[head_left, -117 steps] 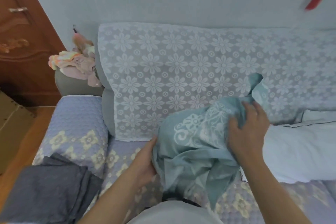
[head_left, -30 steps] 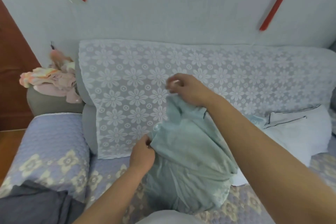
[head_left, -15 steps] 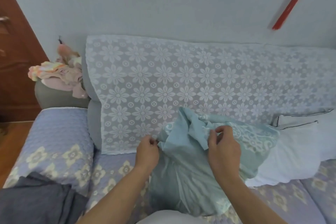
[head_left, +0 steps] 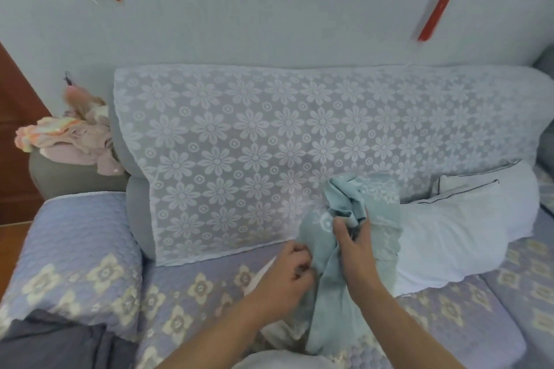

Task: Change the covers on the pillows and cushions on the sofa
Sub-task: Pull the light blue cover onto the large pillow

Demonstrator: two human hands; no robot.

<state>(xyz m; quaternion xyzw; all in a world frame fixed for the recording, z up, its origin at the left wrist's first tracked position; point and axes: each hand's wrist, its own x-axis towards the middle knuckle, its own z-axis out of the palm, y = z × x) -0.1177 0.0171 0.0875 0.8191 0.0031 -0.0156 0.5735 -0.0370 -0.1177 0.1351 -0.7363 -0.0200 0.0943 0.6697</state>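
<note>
A pale teal pillow cover (head_left: 380,219) with a white flower print hangs bunched over the sofa seat (head_left: 195,281). My right hand (head_left: 355,246) grips a gathered fold of it near the top. My left hand (head_left: 287,269) pinches its left edge lower down, fingers curled. A bare white pillow (head_left: 467,234) lies on the seat to the right, partly behind the cover. A strip of white fabric (head_left: 281,329) shows under the cover beside my left wrist.
A white lace throw (head_left: 269,144) covers the sofa back. Pink clothes (head_left: 75,138) are piled on the left armrest. A dark grey cloth (head_left: 54,344) lies at the lower left. The quilted lilac arm cover (head_left: 75,243) is on the left.
The cover has been gathered into a narrower bunch and shifted right. Both hands have moved closer together, the right now gripping a fold higher on it.
</note>
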